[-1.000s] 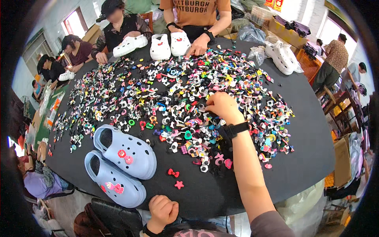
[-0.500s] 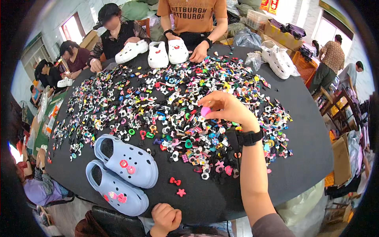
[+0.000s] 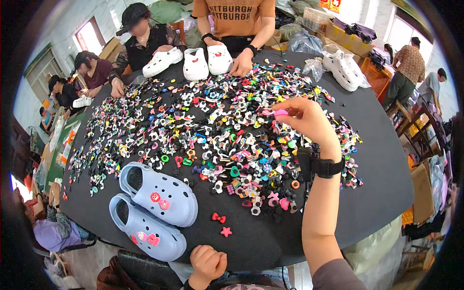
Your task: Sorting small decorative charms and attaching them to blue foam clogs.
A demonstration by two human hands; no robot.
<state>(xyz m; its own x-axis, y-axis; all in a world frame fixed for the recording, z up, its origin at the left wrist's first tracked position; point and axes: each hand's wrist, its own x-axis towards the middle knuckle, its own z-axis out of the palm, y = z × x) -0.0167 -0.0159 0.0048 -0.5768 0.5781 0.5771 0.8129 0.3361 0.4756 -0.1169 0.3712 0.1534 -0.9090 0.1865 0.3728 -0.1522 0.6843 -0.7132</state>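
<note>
My right hand (image 3: 309, 121) is raised over the right part of a wide pile of shoe charms (image 3: 208, 121). Between its thumb and fingers it pinches a small bright pink shoe charm (image 3: 281, 113). At the near table edge my left hand (image 3: 208, 262) rests curled into a fist, with nothing visible in it. Left of that hand sit two light blue clogs, one behind the other: the nearer clog (image 3: 162, 249) and the farther clog (image 3: 181, 208), both bearing red and pink charms. A red bow charm (image 3: 219, 218) and a pinkish-red star charm (image 3: 225, 232) lie on the table beside them.
The black table (image 3: 357, 212) carries the loose charms. Across it, a person in an orange shirt (image 3: 237, 21) stands at white clogs (image 3: 220, 60), next to a person in a black cap (image 3: 140, 38). More white clogs (image 3: 344, 72) lie far right, by a clear plastic bag (image 3: 314, 70).
My right hand has shifted to the right and slightly farther away over the pile, still pinching the pink charm. My left hand stays in a fist at the table edge.
</note>
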